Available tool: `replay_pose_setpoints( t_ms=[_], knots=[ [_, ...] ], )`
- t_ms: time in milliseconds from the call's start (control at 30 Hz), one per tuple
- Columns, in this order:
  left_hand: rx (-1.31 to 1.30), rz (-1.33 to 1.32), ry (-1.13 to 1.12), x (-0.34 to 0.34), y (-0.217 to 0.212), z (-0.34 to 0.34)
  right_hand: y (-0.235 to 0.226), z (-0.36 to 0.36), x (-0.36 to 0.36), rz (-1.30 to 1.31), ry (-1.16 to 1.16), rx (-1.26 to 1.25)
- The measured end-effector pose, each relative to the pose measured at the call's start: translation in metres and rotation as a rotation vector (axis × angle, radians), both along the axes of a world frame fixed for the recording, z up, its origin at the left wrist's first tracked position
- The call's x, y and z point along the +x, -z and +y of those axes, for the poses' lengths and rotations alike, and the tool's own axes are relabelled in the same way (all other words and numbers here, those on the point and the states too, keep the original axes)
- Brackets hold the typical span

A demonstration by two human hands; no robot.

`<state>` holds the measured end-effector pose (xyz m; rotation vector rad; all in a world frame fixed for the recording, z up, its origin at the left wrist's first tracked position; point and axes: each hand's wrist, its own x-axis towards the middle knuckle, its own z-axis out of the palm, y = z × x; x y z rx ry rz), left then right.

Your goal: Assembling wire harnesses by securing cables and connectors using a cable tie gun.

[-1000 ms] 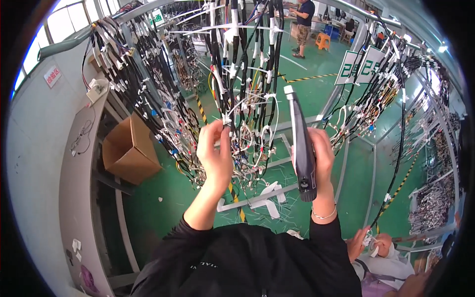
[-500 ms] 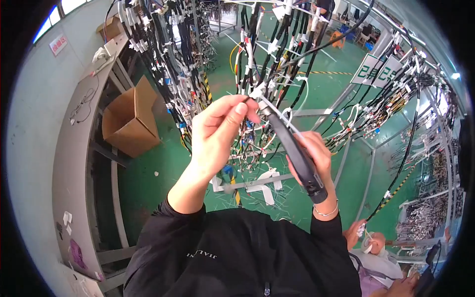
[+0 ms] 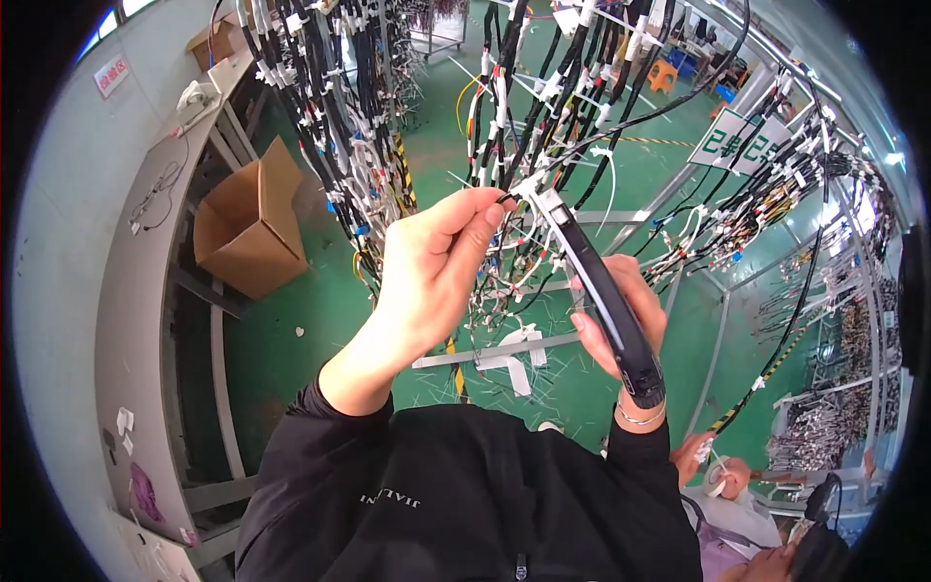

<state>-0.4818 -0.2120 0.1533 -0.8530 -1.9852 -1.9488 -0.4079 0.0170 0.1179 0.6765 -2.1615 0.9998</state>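
Note:
My left hand [image 3: 427, 272] is closed in a pinch on a thin black cable [image 3: 508, 198], thumb against forefinger. My right hand [image 3: 648, 303] grips a long black cable tie gun [image 3: 611, 296], its grip side partly hidden by the tool's body. The gun's metal nose meets a white cable tie [image 3: 531, 186] around the cable, just beyond my left fingertips. Behind both hands hangs a bundle of black-sleeved wires [image 3: 499, 126] with white ties and connectors.
More wire harnesses hang at left [image 3: 339, 116] and right [image 3: 766, 184]. An open cardboard box [image 3: 257, 228] stands beside a long grey bench [image 3: 145, 291]. Tie offcuts litter the green floor [image 3: 407, 388]. Another person's hands [image 3: 690, 456] work at lower right.
The tie gun and my right hand have shifted slightly right, and the gun has turned a little. The left hand keeps its pinch, moving slightly right.

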Motion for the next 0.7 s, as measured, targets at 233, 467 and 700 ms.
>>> replay_pose_setpoints(
  t_ms=[233, 467, 700],
  knots=[
    [-0.155, 0.214, -0.106, -0.001, -0.002, 0.005, 0.001, 0.003, -0.003, 0.028, 0.019, 0.042],
    [-0.120, 0.035, 0.005, -0.012, 0.013, 0.015, -0.001, 0.008, -0.001, 0.082, 0.079, 0.097],
    [-0.400, 0.546, 0.202, -0.023, 0.022, 0.048, 0.003, 0.014, 0.033, 0.321, 0.674, -0.275]
  ],
)
